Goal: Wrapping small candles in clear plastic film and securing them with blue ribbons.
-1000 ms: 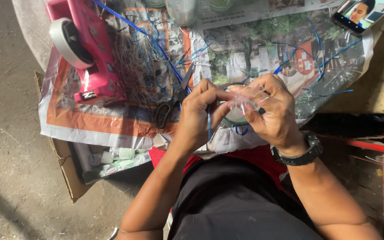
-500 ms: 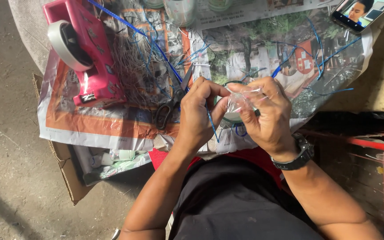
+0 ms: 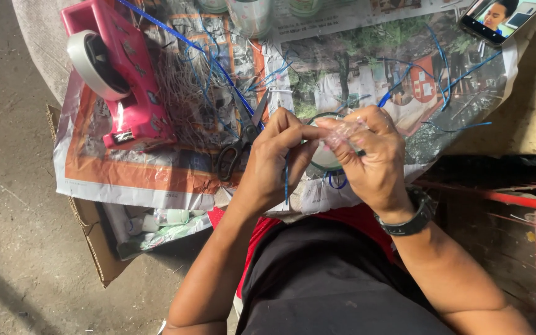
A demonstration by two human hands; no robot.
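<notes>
The person's left hand (image 3: 274, 158) and right hand (image 3: 367, 158) meet over the near edge of a table spread with printed newspaper sheets (image 3: 156, 180). Between the fingertips of both sits a small crumpled clear plastic pouch (image 3: 344, 131); the right hand grips it from the right with thumb and bent fingers, and the left hand pinches at its left end. The pouch's long axis runs roughly left to right, from one hand to the other. A thin blue plastic strip (image 3: 286, 180) hangs straight down from the left hand's pinch, toward the person's lap. Both hands are closed in a grip, neither slack. The right hand holds more of the pouch.

Just beyond the hands and partly hidden by them lies a round clear lid or cup (image 3: 324, 158); what it is exactly I cannot tell. Just left of the left hand, nearly touching it, lie black-handled scissors (image 3: 240, 139), blades pointing away from the person. Further left, well apart, stands a pink tape dispenser with a white roll (image 3: 119, 74), with a mat of thin wiry clippings beside it. Loose blue strips are scattered beyond the right hand, and a smartphone (image 3: 502, 15) lies at the far right corner. The freest room is toward the lap, below the table edge.
</notes>
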